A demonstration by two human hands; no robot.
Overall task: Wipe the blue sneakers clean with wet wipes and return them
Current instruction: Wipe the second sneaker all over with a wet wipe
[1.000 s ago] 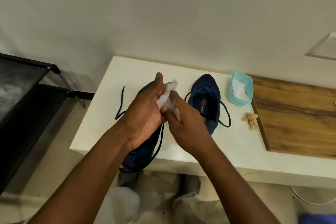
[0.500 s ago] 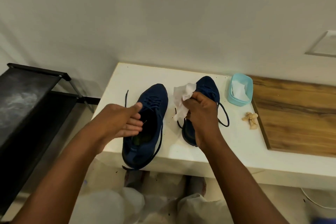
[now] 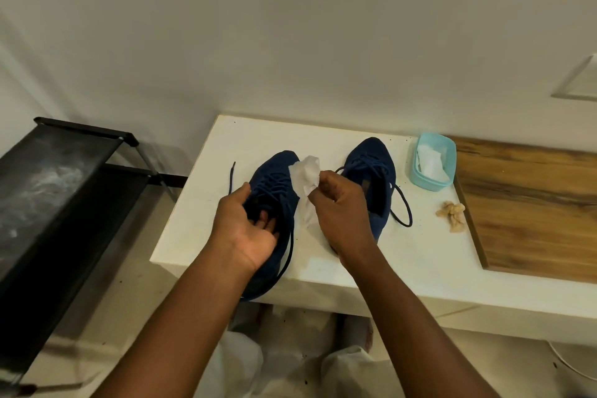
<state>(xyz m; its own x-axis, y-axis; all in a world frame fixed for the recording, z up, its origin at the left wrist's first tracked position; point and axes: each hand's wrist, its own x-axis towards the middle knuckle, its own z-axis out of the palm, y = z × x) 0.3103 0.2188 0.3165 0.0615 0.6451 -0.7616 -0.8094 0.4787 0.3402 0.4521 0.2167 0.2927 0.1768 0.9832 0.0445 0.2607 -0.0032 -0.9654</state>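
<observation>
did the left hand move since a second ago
Yes: the left hand left the wipe and came down, nearer the table's front edge, to grip the left sneaker's collar.

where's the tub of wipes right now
In the head view, the light blue wipes tub stands at the back right of the white ledge, between the right-hand sneaker and the wooden board.

Left hand [image 3: 248, 229]: grips the left sneaker [image 3: 274, 171] at its collar, fingers inside the opening
Right hand [image 3: 342, 213]: pinches a white wet wipe [image 3: 305, 176] between the shoes
Right sneaker [image 3: 371, 155]: flat on the white tabletop [image 3: 420, 252], laces loose
Tub [image 3: 429, 183]: pale blue, wipes inside, just beside the right sneaker
Crumpled wad [image 3: 452, 215]: tan, beside the wooden board [image 3: 533, 203]
</observation>
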